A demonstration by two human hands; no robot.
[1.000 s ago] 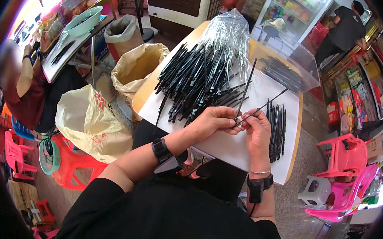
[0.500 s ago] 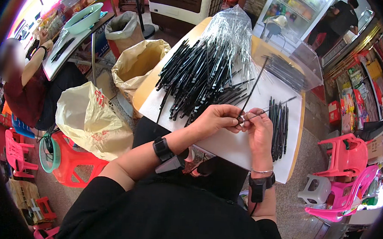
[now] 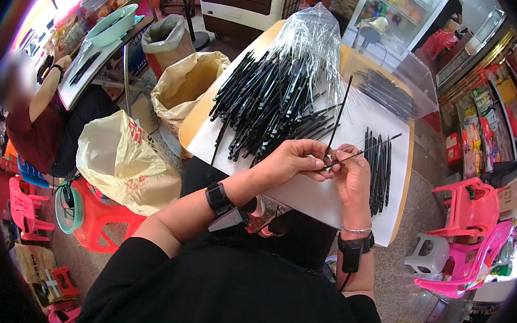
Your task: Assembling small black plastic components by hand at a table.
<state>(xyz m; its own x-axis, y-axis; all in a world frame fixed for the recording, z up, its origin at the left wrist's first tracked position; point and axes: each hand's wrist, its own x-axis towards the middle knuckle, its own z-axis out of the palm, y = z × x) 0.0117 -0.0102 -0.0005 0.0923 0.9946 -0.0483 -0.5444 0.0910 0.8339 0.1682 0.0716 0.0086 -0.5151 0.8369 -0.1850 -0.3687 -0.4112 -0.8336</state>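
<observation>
White paper (image 3: 304,191) covers the round table (image 3: 197,113) where the person sits, with plastic stools and a cooler cabinet around it. Both hands meet over the paper's near edge. The left hand (image 3: 294,162) pinches a thin black stick (image 3: 338,116) between thumb and fingertips, the stick rising steeply away from the person. The right hand (image 3: 352,179) grips a second black stick (image 3: 369,144) that slants up to the right, its near end touching the left fingertips. Behind the hands lies a big heap of black sticks (image 3: 274,103) under clear sleeves (image 3: 313,34). Just right of the right hand sits a tidy row of sticks (image 3: 379,166). A yellow bag (image 3: 119,162) stands beside the table on the left, where another person (image 3: 33,112) sits at a separate table.
</observation>
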